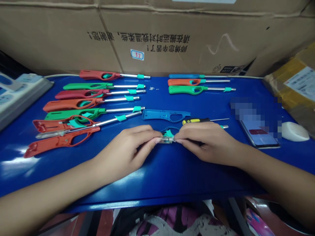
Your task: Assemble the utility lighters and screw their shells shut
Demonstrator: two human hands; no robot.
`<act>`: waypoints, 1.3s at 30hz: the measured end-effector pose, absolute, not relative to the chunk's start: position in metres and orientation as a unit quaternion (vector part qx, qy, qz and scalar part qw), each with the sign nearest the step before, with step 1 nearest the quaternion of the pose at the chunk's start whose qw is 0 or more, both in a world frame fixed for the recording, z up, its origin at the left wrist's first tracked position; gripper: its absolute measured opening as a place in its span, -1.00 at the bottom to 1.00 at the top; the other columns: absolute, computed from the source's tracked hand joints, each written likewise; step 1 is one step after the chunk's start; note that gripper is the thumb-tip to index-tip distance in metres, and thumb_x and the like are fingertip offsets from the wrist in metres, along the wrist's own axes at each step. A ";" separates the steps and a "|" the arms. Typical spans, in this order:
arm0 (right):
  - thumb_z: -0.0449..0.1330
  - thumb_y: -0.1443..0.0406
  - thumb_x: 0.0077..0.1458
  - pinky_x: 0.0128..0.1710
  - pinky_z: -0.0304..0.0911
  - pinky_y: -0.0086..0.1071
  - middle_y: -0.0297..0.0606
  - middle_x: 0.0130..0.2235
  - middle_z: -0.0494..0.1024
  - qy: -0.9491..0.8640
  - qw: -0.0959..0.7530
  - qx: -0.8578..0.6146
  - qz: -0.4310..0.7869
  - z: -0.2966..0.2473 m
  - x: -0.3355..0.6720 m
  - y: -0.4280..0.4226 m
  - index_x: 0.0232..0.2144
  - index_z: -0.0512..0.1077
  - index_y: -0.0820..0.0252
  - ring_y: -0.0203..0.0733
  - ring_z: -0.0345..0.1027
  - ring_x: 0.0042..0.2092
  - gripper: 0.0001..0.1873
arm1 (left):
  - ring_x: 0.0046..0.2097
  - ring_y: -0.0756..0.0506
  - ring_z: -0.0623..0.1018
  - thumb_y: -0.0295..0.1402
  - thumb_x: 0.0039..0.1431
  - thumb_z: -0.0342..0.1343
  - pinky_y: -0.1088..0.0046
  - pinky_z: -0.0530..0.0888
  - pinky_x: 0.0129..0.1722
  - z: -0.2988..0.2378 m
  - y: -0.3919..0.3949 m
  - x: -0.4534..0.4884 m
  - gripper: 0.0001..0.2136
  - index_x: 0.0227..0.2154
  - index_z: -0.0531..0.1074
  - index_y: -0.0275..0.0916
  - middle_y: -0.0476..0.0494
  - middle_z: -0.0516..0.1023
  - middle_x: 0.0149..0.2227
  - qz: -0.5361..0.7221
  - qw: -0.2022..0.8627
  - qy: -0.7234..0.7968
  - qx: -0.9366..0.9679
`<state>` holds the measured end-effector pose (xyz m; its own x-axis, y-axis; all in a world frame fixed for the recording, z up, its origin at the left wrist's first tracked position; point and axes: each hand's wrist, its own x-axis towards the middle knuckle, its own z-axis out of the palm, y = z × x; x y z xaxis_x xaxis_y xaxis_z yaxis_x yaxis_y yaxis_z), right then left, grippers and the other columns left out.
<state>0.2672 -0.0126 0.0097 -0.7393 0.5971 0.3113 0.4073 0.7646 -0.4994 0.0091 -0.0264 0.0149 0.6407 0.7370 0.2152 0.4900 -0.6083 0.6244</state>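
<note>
Between my hands, just over the table, is a clear plastic fuel tank (166,140) of a lighter. My left hand (134,144) pinches its left end between thumb and fingertips. My right hand (209,139) is closed with its fingertips at the tank's right end; the small part there is mostly hidden. A turquoise trigger piece (169,133) shows just behind the tank, near the rim of a blue shell partly covered by my fingers. Farther back lies a blue lighter shell half (164,115), hollow side up. Behind my right hand is a yellow-and-black screwdriver (194,121).
At left lie several gas lighters in a stack of rows, including an opened orange lighter (64,139). More lighters (188,89) lie at the back right. A phone (261,131) and white mouse (294,131) are at right. A power strip (27,88) edges the left; a cardboard box (157,19) stands behind.
</note>
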 end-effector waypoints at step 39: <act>0.13 0.20 0.32 -0.10 0.35 -0.15 -0.09 0.14 0.45 -0.934 0.120 -0.332 0.057 0.016 0.272 -0.011 0.16 0.43 0.08 0.01 0.36 0.07 -0.60 | -0.12 -0.16 0.61 -0.25 0.34 0.07 0.23 0.54 -0.13 0.030 -0.015 -0.010 -0.79 -0.16 0.60 -0.11 -0.06 0.64 -0.15 0.119 0.158 0.411 0.890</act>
<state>0.2722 -0.0113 0.0164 -0.7503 0.6343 0.1866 0.6071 0.7727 -0.1855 -0.0099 -0.0153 0.0303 0.6333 0.7696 0.0820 0.6945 -0.6118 0.3786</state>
